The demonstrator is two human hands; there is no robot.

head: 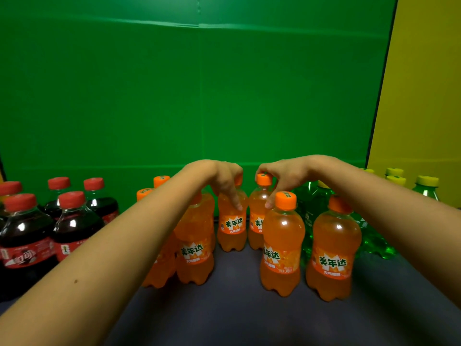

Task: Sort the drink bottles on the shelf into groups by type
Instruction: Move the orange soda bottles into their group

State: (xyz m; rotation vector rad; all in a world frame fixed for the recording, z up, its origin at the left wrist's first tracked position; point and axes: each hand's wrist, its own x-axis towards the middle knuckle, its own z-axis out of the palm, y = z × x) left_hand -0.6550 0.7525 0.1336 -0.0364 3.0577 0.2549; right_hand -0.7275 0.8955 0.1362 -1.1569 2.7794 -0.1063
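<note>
Green backdrop (174, 83). Left hand (220, 177) and right hand (282, 171) each pinch an orange bottle (232, 223) by its cap; heavy, slick, so the neck seems safer.

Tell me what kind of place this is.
Probably a staged shelf mock-up, not a real shop: a plain green backdrop and yellow panel behind, with cola bottles, orange soda bottles and green bottles standing on a dark surface.
</note>
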